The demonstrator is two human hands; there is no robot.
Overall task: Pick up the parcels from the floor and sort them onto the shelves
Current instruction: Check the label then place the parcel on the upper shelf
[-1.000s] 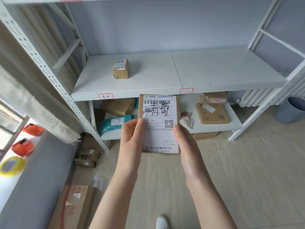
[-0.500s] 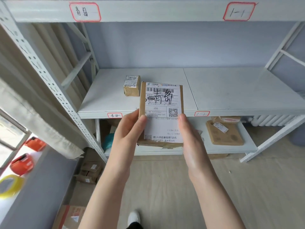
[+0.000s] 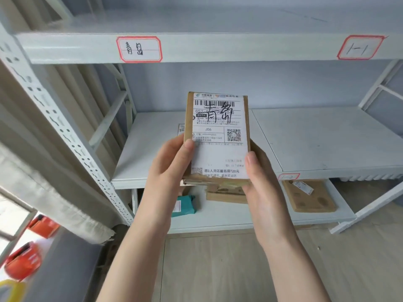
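Observation:
I hold a flat brown cardboard parcel (image 3: pixel 218 138) upright in front of the white metal shelves, its white shipping label with black handwriting facing me. My left hand (image 3: pixel 168 171) grips its left edge and my right hand (image 3: pixel 259 188) grips its right lower edge. The parcel hangs in front of the middle shelf (image 3: pixel 316 136). Above it runs the upper shelf's front rail (image 3: pixel 239 47), carrying a red-bordered handwritten label (image 3: pixel 139 49) on the left and another label (image 3: pixel 361 47) on the right. A small parcel (image 3: pixel 181 128) on the middle shelf is almost hidden behind the held one.
The lower shelf (image 3: pixel 229 216) carries a teal packet (image 3: pixel 183 205), a brown box (image 3: pixel 226 194) and a flat brown parcel (image 3: pixel 309 196). A perforated upright (image 3: pixel 65 131) and a curtain (image 3: pixel 43 175) stand at left. Orange tape dispensers (image 3: pixel 24 260) lie on the windowsill. Beige floor lies below.
The view has tilted upward and both hands have raised the parcel, from level with the lower shelf to level with the middle shelf. The upper rail's labels have come into view.

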